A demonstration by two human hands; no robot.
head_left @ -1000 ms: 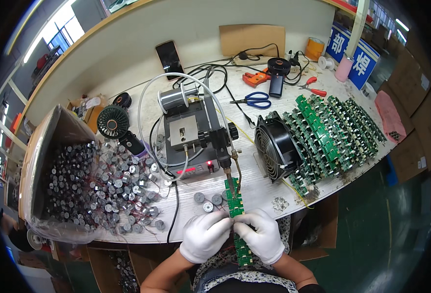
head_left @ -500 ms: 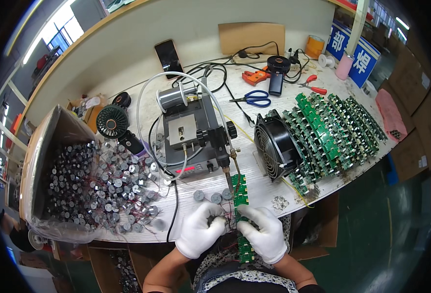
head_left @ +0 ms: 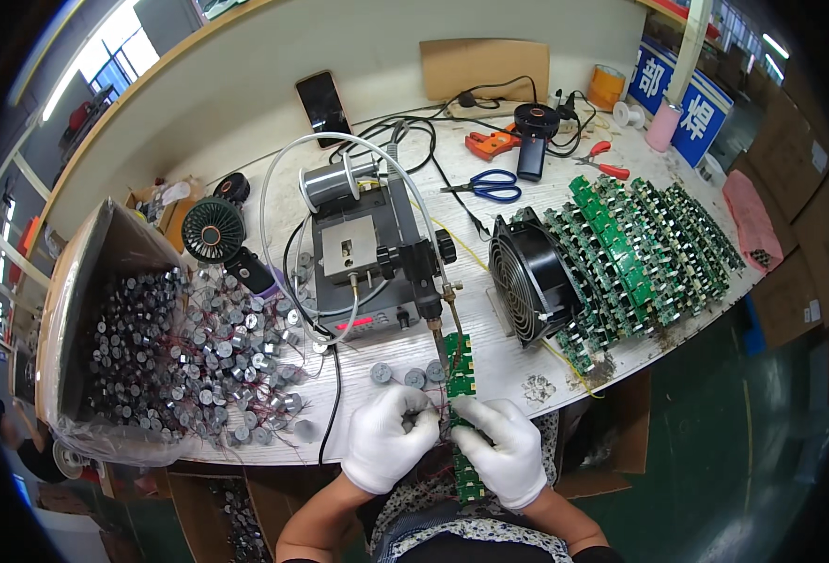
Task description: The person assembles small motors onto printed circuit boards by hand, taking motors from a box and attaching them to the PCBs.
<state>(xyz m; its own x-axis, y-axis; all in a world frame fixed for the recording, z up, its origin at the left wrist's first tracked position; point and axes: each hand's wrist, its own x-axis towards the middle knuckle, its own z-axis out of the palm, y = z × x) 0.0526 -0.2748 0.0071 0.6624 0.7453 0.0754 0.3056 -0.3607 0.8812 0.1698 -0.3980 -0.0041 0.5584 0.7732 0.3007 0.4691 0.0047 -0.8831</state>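
Observation:
A long green circuit board strip (head_left: 461,354) runs front to back at the table's near edge, under a soldering iron (head_left: 440,340) held in a stand. My gloved right hand (head_left: 503,452) grips the strip's right side between thumb and fingers. My gloved left hand (head_left: 388,441) is pinched closed at the strip's left side, on what look like thin reddish wires; its fingertips partly hide them. Just beyond my left hand, small round grey motors (head_left: 414,377) stand on the table. Behind them is the grey soldering machine (head_left: 363,253) with its solder wire spool (head_left: 330,185).
Many motors with wires spill from a plastic-lined box (head_left: 119,324) at left. A black fan (head_left: 527,286) stands right of the iron, beside rows of circuit boards (head_left: 626,249). Farther back lie blue-handled scissors (head_left: 494,186), red-handled pliers (head_left: 605,161) and a phone (head_left: 323,105).
The board strip and my right hand have shifted very slightly left and away from me. My left hand has edged right and farther from me, its pinch still closed.

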